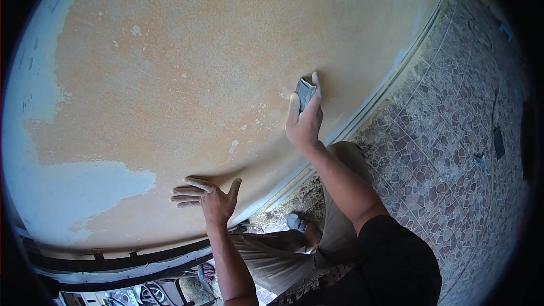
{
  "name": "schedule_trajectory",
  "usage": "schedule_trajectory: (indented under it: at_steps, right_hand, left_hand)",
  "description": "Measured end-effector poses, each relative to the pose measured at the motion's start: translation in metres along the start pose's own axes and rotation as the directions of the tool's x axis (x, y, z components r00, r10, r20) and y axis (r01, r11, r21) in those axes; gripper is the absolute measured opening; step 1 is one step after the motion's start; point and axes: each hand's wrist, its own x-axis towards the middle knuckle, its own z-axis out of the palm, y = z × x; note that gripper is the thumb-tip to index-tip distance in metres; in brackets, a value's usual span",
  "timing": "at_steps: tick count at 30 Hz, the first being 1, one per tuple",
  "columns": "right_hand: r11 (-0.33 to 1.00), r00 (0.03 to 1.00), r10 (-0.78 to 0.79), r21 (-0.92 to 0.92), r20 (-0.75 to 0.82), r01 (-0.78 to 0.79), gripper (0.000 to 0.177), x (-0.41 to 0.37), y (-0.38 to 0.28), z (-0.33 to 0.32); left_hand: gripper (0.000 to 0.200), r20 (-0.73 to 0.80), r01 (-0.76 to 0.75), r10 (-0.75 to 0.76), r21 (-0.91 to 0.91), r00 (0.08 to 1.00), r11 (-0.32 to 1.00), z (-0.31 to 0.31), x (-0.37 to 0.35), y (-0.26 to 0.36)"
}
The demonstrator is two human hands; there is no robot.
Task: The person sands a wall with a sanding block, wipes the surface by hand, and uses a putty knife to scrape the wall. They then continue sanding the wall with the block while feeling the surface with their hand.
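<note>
My right hand (306,123) grips a small piece of grey folded sandpaper (306,95) between thumb and fingers and holds it against a large curved panel (170,73). The panel is coated in orange-tan filler with paler, worn patches. Spread out on the same surface, lower and to the left, is my left hand (214,199), its fingers apart and dusty, with nothing in it. A bare white patch (107,187) of the panel lies left of that hand.
A pale trim edge (362,113) runs along the panel's right side. Beyond it is a stone-patterned floor (419,164) with dust on it and a dark flat piece (498,143). My shoe (296,222) is below. Mechanical-looking parts (150,293) show at the bottom left.
</note>
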Motion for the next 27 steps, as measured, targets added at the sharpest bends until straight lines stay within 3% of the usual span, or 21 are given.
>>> schedule_trajectory:
  at_steps: [4, 7, 8, 11, 13, 15, 20, 25, 27]
  right_hand:
    - [0.989, 0.989, -0.130, -0.059, 0.070, 0.134, 0.066, -0.060, 0.025, 0.008]
    - [0.999, 0.993, -0.050, 0.011, 0.102, 0.049, 0.066, -0.057, 0.020, 0.009]
    - [0.995, 0.995, -0.098, 0.002, 0.037, 0.098, 0.065, -0.038, 0.015, 0.009]
    - [0.995, 1.000, 0.015, 0.099, 0.004, -0.015, 0.065, 0.000, -0.002, 0.004]
    - [0.996, 0.996, -0.084, -0.003, -0.040, 0.084, 0.066, -0.023, 0.011, 0.006]
    - [0.989, 0.990, -0.127, -0.070, 0.065, 0.131, 0.066, -0.062, 0.024, 0.008]
    - [0.998, 0.999, -0.035, 0.059, -0.012, 0.035, 0.066, -0.013, 0.011, 0.006]
    - [0.995, 0.996, -0.092, -0.035, -0.007, 0.091, 0.066, -0.046, 0.023, 0.006]
    - [0.997, 0.994, -0.064, -0.029, 0.092, 0.067, 0.066, -0.060, 0.020, 0.006]
  left_hand:
    - [0.155, -0.076, -0.029, 0.030, 0.003, 0.997, 1.000, 0.003, -0.001, 0.001]
    - [0.155, -0.008, 0.002, -0.002, 0.031, 1.000, 1.000, -0.005, -0.001, 0.004]
    - [0.156, 0.078, 0.048, -0.050, 0.020, 0.996, 0.999, -0.013, -0.001, 0.009]
    - [0.156, -0.023, -0.012, 0.012, 0.014, 1.000, 1.000, 0.003, 0.000, -0.002]
    - [0.157, -0.012, -0.005, 0.005, -0.001, 1.000, 1.000, 0.000, 0.000, 0.002]
    - [0.157, -0.013, 0.008, -0.008, 0.018, 1.000, 1.000, -0.003, 0.000, 0.004]
    - [0.156, 0.081, 0.051, -0.055, 0.041, 0.995, 0.998, -0.006, 0.002, 0.006]
    - [0.152, -0.020, -0.047, 0.047, -0.023, 0.999, 0.999, -0.003, -0.001, 0.001]
    - [0.153, -0.096, -0.093, 0.088, -0.051, 0.991, 0.994, -0.001, -0.001, 0.002]
